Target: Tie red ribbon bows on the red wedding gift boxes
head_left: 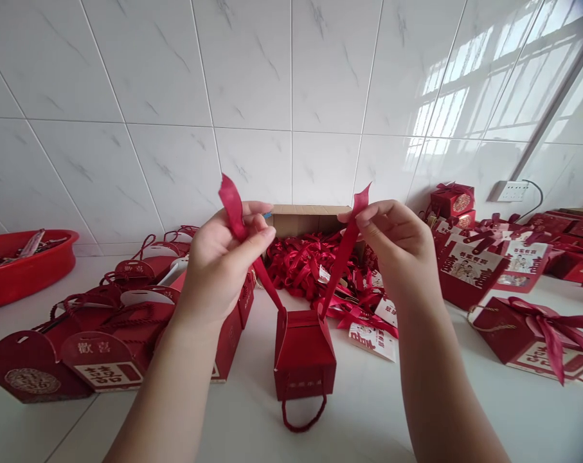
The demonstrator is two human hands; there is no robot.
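Observation:
A small red gift box (304,350) stands on the white counter right in front of me, its rope handle hanging down at the near side. A red ribbon (340,263) comes up from both sides of the box top in a V. My left hand (228,257) pinches one end, whose tip sticks up past the fingers. The other end is pinched between thumb and fingers of my right hand (392,241). Both hands are raised above the box, apart from each other.
Behind the box, a cardboard carton (310,215) has a heap of red ribbons and tags (295,263) about it. Several red boxes (105,350) stand at left near a red basin (31,270). A bow-tied box (527,341) and more boxes sit at right. A tiled wall (252,77) rises behind.

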